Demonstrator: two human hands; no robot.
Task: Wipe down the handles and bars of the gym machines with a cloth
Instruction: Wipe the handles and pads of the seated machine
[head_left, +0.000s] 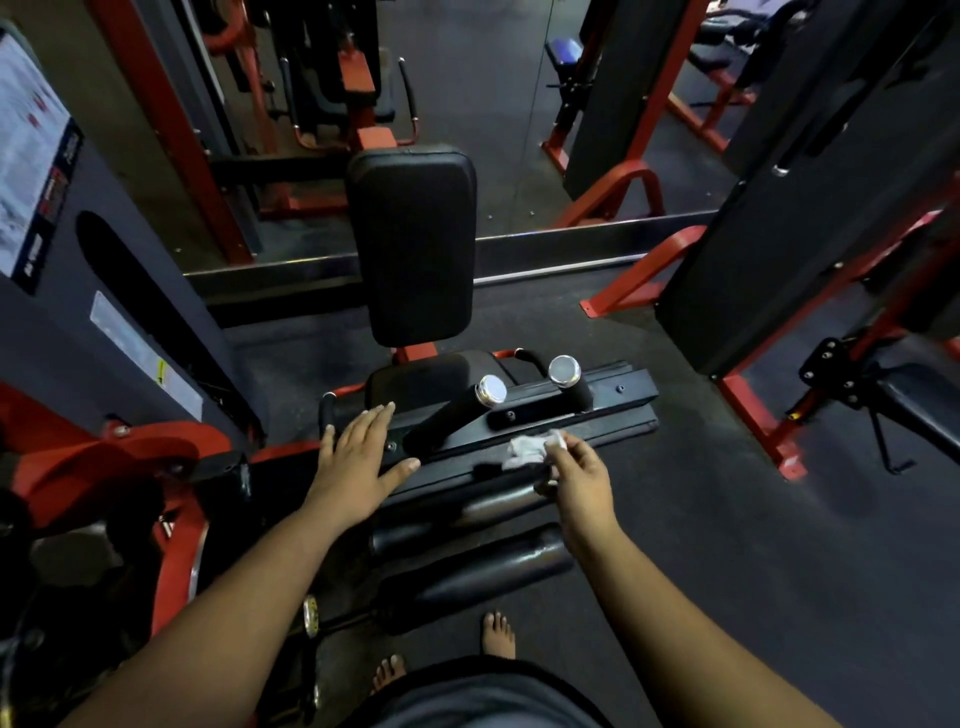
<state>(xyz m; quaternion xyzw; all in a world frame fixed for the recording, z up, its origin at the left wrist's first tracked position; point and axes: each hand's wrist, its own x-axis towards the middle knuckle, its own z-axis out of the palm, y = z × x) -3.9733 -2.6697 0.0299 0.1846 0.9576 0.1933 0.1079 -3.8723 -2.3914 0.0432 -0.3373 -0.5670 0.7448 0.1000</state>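
Two chrome-capped handles (519, 397) stand up from the black flat bar (524, 434) of the machine, side by side, each a short black grip tilting up and away toward the upright back pad (413, 244). That bar runs across the view from lower left to upper right, and its long axis is what the next stroke will most likely follow.

The right hand (576, 475) pinches a small crumpled white cloth (530, 451) between thumb and fingertips — the other fingers are curled loosely beneath, so the cloth hangs out to the left of the hand and sits on or just above the near edge of the bar; whether it is pressed down cannot be told. From the cloth, the nearer handle lies up and slightly to the left, the farther one up and to the right, both close by. The right hand is plainly the nearer one to both grips.

The left hand (358, 457) lies flat with its fingers (382, 415) spread wide, palm down on the left end of the same bar, holding nothing — it looks like a steadying hand.

Below the bar two black roller pads (467, 566) lie roughly parallel to it, nearer the person, whose bare feet (498, 634) show on the dark floor (727, 519).

My judgement: the bar is being wiped, and the handles have yet to be wrapped and rubbed.
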